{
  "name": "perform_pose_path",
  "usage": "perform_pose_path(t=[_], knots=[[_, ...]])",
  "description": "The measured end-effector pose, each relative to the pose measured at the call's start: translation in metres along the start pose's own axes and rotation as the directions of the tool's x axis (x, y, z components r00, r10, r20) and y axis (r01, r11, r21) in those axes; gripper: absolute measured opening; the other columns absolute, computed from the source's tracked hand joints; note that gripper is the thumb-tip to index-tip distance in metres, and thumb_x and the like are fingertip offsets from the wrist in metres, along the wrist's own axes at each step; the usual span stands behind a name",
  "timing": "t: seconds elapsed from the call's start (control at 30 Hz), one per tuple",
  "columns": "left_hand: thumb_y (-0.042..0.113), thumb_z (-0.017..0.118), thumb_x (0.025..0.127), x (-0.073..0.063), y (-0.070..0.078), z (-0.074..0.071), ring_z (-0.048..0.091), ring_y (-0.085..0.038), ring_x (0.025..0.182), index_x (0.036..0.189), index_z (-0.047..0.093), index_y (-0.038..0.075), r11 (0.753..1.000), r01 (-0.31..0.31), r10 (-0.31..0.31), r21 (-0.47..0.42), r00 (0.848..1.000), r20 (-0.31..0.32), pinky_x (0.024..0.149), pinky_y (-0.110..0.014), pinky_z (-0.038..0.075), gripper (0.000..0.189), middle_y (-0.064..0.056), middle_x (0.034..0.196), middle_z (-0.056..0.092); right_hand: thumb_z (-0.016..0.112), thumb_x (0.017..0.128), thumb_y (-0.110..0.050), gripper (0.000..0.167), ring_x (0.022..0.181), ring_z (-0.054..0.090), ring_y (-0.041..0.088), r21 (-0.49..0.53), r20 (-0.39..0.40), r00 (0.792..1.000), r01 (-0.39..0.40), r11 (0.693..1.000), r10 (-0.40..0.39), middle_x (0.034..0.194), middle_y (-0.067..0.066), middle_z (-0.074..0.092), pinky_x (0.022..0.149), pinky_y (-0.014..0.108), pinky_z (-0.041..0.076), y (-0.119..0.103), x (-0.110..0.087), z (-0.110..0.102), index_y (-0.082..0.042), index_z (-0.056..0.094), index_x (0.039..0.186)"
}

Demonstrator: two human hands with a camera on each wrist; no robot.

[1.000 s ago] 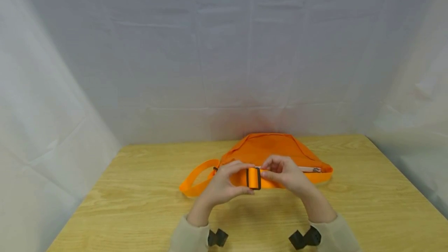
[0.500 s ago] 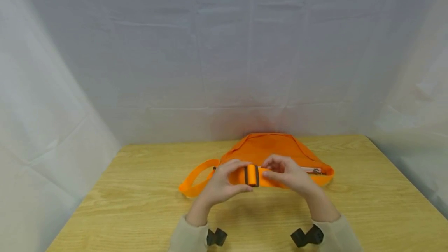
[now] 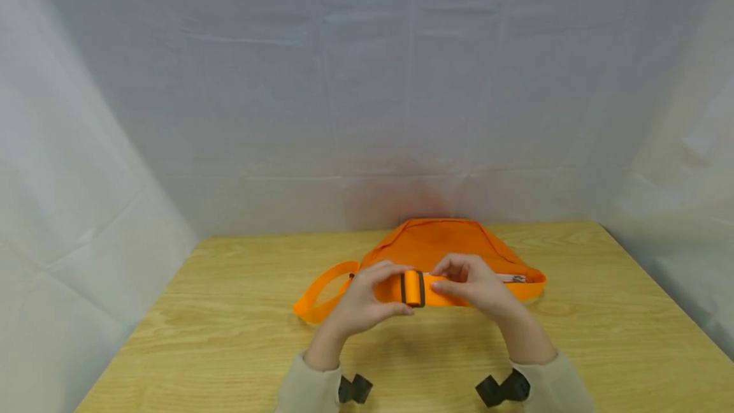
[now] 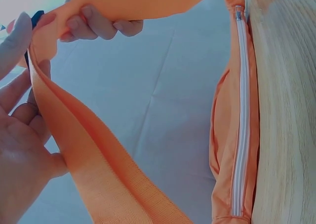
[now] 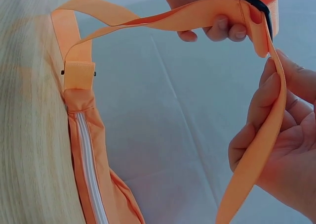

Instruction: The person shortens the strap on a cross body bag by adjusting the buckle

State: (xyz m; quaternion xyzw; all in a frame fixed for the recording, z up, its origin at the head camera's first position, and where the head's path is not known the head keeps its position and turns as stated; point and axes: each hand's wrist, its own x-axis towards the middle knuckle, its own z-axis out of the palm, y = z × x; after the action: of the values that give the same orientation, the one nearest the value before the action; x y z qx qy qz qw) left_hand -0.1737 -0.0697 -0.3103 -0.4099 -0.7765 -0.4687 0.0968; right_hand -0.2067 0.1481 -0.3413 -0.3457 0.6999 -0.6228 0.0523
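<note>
An orange sling bag [image 3: 441, 244] lies on the table, its pale zipper [image 4: 242, 110] along the near side. In front of it, the orange webbing strap [image 5: 259, 157] is lifted, with a black slide buckle [image 3: 422, 290] on it. My left hand [image 3: 364, 301] holds the buckle from the left, index finger at its upper edge and thumb at its lower edge. Just right of the buckle, my right hand [image 3: 473, 285] pinches the strap between thumb and fingers. A short fold of strap [image 3: 412, 288] bulges through the buckle's frame.
A loop of strap [image 3: 312, 308] rests on the wooden table [image 3: 229, 336] left of the bag. White sheeting [image 3: 367, 113] stands behind the bag and along both sides. Black devices [image 3: 503, 387] sit at both cuffs.
Both hands have kept their holds. The buckle has shifted slightly left and up, and the right hand has moved a little to the right.
</note>
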Motion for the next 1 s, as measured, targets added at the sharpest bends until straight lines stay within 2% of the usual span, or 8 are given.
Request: perform_pose_path(t=[0.2, 0.83, 1.0], knots=[[-0.001, 0.076, 0.064, 0.0000, 0.0016, 0.0008, 0.052, -0.016, 0.088, 0.109, 0.057, -0.005, 1.000, 0.005, -0.005, -0.007, 1.000, 0.009, 0.081, -0.033, 0.041, 0.048, -0.012, 0.098, 0.059, 0.059, 0.084, -0.003, 0.014, 0.058, 0.048, 0.008, 0.021, -0.007, 1.000, -0.019, 1.000, 0.019, 0.070, 0.001, 0.058, 0.052, 0.023, 0.043, -0.0012, -0.0005, 0.0017, 0.009, 0.056, 0.090], [-0.001, 0.076, 0.064, 0.0007, 0.0029, 0.0037, 0.052, -0.017, 0.087, 0.107, 0.058, -0.005, 1.000, -0.027, 0.027, 0.007, 0.999, 0.021, 0.080, -0.033, 0.042, 0.047, -0.012, 0.096, 0.059, 0.060, 0.083, -0.005, 0.020, 0.060, 0.051, 0.009, 0.037, 0.004, 1.000, -0.022, 0.999, 0.022, 0.073, 0.004, 0.059, 0.055, 0.024, 0.046, -0.0002, -0.0007, 0.0017, 0.013, 0.055, 0.090], [-0.002, 0.076, 0.063, 0.0013, 0.0030, 0.0040, 0.052, -0.016, 0.088, 0.107, 0.058, -0.005, 1.000, -0.018, 0.018, 0.006, 1.000, 0.023, 0.081, -0.033, 0.042, 0.047, -0.011, 0.096, 0.059, 0.060, 0.083, -0.004, 0.021, 0.060, 0.051, 0.009, 0.046, 0.005, 1.000, -0.029, 0.999, 0.028, 0.071, 0.003, 0.059, 0.055, 0.024, 0.046, -0.0021, -0.0011, 0.0017, 0.014, 0.053, 0.090]])
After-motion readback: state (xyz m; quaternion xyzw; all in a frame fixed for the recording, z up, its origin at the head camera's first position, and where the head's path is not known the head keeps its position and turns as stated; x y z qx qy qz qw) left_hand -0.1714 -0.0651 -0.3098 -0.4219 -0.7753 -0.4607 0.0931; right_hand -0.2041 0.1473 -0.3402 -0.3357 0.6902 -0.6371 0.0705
